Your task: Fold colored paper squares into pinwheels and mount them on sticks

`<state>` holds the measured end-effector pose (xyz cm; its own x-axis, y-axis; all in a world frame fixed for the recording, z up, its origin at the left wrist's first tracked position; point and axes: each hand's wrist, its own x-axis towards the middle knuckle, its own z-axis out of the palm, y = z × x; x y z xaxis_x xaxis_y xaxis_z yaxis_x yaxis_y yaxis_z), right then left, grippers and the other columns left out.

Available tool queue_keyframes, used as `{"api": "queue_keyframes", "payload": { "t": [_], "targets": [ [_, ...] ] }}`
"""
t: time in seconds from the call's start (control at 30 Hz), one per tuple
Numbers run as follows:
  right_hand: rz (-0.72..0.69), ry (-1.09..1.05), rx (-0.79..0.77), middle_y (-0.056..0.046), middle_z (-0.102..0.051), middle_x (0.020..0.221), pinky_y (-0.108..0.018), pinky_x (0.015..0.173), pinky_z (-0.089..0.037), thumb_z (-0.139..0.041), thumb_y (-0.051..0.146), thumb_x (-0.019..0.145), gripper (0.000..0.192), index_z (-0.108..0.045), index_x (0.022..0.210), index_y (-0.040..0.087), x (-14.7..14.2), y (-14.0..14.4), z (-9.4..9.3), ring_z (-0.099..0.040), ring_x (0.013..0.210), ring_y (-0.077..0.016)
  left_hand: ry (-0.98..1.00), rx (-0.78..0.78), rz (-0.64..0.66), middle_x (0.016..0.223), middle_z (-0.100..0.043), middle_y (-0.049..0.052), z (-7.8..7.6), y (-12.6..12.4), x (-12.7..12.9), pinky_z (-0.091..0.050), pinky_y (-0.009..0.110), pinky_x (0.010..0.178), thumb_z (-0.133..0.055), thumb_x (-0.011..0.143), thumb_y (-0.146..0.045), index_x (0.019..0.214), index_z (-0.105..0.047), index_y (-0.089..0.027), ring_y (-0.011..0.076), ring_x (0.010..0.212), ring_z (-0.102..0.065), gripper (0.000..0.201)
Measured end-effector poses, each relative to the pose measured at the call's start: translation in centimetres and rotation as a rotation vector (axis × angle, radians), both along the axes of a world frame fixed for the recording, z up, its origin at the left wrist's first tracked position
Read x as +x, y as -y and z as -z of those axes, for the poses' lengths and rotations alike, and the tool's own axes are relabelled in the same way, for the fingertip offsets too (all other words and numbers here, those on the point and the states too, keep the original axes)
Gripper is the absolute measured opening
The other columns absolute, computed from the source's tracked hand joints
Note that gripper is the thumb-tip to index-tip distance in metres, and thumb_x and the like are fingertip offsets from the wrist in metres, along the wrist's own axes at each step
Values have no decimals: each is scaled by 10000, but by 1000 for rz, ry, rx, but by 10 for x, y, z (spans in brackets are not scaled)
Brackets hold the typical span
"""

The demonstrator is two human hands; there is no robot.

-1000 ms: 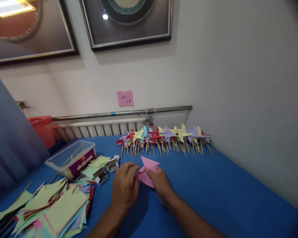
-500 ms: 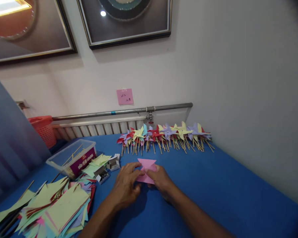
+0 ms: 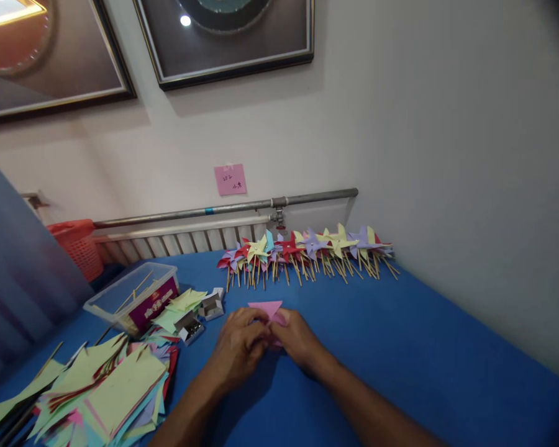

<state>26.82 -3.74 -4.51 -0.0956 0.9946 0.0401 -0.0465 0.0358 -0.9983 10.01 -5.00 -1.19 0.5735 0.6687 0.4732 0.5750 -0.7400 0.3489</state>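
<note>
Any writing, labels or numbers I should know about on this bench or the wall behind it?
Pink note on the wall: a few handwritten marks, too small to read.
Dark red label on the clear plastic box: pale print, too blurred to read.
Small open boxes beside the paper: no text visible.
Nothing else carries writing.

Matt pink paper piece (image 3: 265, 307) between both hands; smooth blue cloth table cover (image 3: 400, 347) beneath; beyond them, paper pinwheels (image 3: 307, 245) on wooden sticks.

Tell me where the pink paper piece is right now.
In the head view, the pink paper piece sits mid-table on the blue table, pinched between the left hand and right hand, just in front of the pinwheel row.
</note>
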Motion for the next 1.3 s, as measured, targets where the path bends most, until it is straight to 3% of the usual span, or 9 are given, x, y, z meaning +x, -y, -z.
{"api": "queue_keyframes", "payload": {
  "t": [0.27,0.47,0.63,0.83,1.1,1.3],
  "targets": [
    [-84,21,28,-8,-683,748,-202,517,-474,-624,290,795,198,-701,926,164,2,0,1,-567,564,-108,197,-199,-81,1233,-690,37,1,-8,-6,-485,386,1041,-657,820,-83,865,-771,-263,215,1187,-617,217],
    [-85,35,25,-22,-705,807,-216,571,-499,-642,325,808,247,-703,983,161,5,0,1,-614,635,-128,345,-347,-72,1254,-677,85,5,-13,-8,-466,427,1066,-680,811,-109,833,-762,-213,235,1198,-623,134],
    [-98,71,50,-9,-675,778,-221,573,-480,-634,349,833,252,-697,978,153,6,1,-1,-591,626,-125,375,-498,-36,1319,-637,101,2,-13,-10,-578,323,777,-618,840,-154,824,-739,-196,230,1117,-657,129],
    [-118,150,125,31,-601,622,-207,505,-371,-579,244,811,117,-659,799,159,6,4,-5,-491,538,-107,343,-356,-80,1201,-708,56,7,-12,-3,-490,397,1031,-642,831,-158,745,-705,-217,213,1144,-647,122],
    [-217,107,66,27,-601,577,-192,440,-285,-531,218,783,123,-639,757,166,5,8,-11,-430,463,-86,333,-229,-154,1142,-724,42,7,-11,0,-490,381,1009,-642,820,-130,725,-676,-214,200,1100,-661,131],
    [-213,152,116,19,-610,638,-192,483,-321,-537,210,780,123,-649,781,161,8,5,-8,-477,530,-97,286,-201,-140,1131,-724,36,7,-10,-1,-496,370,988,-650,813,-108,739,-680,-215,194,1083,-660,133]
  ]
}}
